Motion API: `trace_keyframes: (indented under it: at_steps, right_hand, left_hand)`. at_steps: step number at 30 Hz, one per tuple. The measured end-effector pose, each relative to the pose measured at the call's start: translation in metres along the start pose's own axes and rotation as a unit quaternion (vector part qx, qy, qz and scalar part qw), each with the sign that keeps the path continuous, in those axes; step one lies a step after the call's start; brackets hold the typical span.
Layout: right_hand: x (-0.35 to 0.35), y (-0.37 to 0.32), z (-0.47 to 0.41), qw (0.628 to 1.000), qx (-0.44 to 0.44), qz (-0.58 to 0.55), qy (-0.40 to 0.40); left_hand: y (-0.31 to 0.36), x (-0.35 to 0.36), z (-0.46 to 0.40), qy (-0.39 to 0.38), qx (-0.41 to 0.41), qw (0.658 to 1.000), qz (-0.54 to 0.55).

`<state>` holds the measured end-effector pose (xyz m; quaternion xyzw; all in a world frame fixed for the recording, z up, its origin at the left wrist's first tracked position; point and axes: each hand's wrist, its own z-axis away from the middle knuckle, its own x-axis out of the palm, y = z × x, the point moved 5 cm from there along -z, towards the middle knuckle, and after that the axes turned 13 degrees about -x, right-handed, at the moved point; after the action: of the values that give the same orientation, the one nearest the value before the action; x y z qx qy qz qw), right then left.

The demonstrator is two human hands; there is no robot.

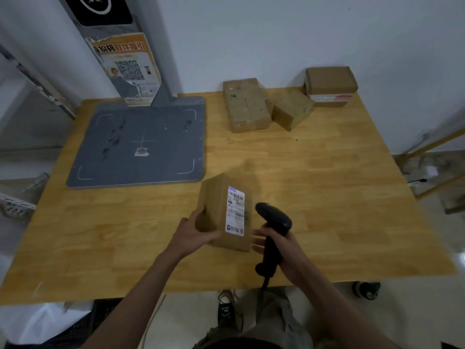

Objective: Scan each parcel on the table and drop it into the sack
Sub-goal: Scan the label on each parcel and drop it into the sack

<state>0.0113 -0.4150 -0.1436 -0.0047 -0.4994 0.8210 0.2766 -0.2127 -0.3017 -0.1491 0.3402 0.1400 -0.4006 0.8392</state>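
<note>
Just right of the grey scanner pad (137,142), I see my left hand (193,233) gripping a brown cardboard parcel (219,212). Its white barcode label (235,210) is too blurred to read. My right hand (281,248) grips the black handheld scanner (273,227) beside it.

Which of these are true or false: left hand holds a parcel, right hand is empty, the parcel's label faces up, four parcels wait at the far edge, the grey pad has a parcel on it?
1. The left hand holds a parcel. True.
2. The right hand is empty. False: it grips a black scanner.
3. The held parcel's label faces up. True.
4. Four parcels wait at the far edge. False: three.
5. A parcel lies on the grey pad. False: only a small paper scrap.
</note>
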Motion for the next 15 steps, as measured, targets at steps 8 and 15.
trace_keyframes:
  at_steps: [8,15]
  right_hand:
    - [-0.034,-0.005,0.014,0.984,-0.022,0.177,-0.022]
    - [-0.011,-0.014,0.011,0.979,-0.038,0.196,-0.04]
  left_hand:
    - [-0.024,0.026,0.006,-0.089,-0.035,0.993,0.069]
    - [-0.009,0.037,0.012,-0.045,0.001,0.998,0.045]
